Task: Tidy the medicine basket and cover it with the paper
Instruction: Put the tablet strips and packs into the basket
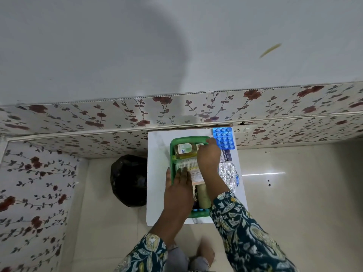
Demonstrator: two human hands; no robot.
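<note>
A green plastic basket (pixel 172 152) stands on a small white table (pixel 157 173). Inside lie a yellow liquid bottle (pixel 183 149), a pack of cotton swabs (pixel 187 165), a paper sachet (pixel 197 178) and a pale cylinder bottle (pixel 204 196). My left hand (pixel 177 188) rests flat on the basket's left rim and the swab pack, fingers spread. My right hand (pixel 209 157) reaches into the far right corner, fingers curled around a small pale item that is mostly hidden. A blue blister pack (pixel 224 138), a dark sachet (pixel 227 155) and silver foil strips (pixel 228 173) lie on the table right of the basket.
A black bin bag (pixel 128 180) sits on the floor left of the table. A floral-patterned wall panel (pixel 98 118) runs behind and to the left. Glossy beige floor tiles (pixel 294 183) extend to the right. My feet (pixel 206 252) are below the table.
</note>
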